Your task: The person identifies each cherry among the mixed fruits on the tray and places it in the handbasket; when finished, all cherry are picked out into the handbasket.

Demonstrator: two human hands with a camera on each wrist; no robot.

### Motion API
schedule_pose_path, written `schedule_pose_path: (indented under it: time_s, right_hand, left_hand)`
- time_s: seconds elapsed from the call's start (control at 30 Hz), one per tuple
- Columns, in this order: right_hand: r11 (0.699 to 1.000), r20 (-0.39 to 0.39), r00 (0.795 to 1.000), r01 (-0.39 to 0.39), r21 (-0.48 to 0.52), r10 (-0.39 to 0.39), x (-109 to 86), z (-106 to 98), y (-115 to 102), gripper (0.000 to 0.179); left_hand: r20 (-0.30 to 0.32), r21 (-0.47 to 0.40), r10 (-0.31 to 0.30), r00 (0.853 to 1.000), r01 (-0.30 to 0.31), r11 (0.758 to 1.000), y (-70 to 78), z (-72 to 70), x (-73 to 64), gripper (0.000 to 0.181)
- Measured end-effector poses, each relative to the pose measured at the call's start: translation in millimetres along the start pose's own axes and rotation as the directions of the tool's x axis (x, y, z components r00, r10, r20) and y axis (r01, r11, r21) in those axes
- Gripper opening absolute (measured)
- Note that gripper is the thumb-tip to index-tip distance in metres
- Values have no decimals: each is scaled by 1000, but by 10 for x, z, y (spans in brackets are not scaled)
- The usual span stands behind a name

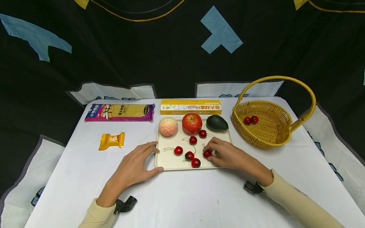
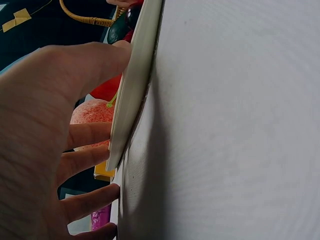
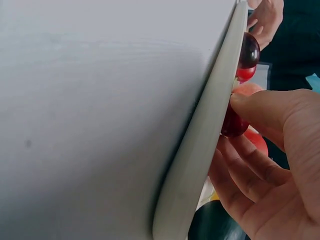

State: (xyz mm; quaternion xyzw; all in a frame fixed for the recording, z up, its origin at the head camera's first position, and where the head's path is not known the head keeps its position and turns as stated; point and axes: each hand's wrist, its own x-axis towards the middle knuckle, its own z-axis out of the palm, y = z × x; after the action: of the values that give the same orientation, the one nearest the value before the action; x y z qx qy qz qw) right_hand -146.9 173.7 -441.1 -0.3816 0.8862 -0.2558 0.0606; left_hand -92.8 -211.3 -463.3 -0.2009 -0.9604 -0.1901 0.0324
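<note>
Left of centre in the head frame, the left hand is spread wide and touches the left rim of the cream tray. At centre, five loose cherries lie on the tray. Right of centre, the pinched cherry sits over the tray's lower right part, at the left end of the right hand; the grip is narrow, thumb and fingertips holding the fruit. Contact between this cherry and the tray cannot be confirmed. The cherry is near-round, without a clear long axis; its stem points toward the top of the frame. At the right of the frame, the wicker basket, containing two cherries, stands to the upper right of the grip; the right hand is nearer to it. Surface: white tablecloth. Room: black curtain across the top of the frame
</note>
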Motion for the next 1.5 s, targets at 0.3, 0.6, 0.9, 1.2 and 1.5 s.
schedule_pose_path:
  time_s: [0.3,0.6,0.9,1.2,1.5]
  right_hand:
    - [999,-89,996,32,8,-31,-78,-132,72,27]
    - [999,-222,975,10,33,-2,-168,-462,220,33]
    - [999,-365,931,-19,-35,5,-294,-683,459,35]
    - [987,-422,896,-160,-27,134,-461,-836,630,35]
    - [957,-433,857,-283,58,279,-584,-908,892,32]
  left_hand:
    - [3,-2,-4,1000,4,1000,3,-1,1,63]
    - [1,-7,-2,1000,2,1000,-4,7,-1,61]
    - [0,-8,1,1000,-1,1000,-4,-3,4,63]
    - [-8,-7,8,1000,-8,1000,-3,17,2,62]
    - [-17,-6,14,1000,-14,1000,-1,12,0,63]
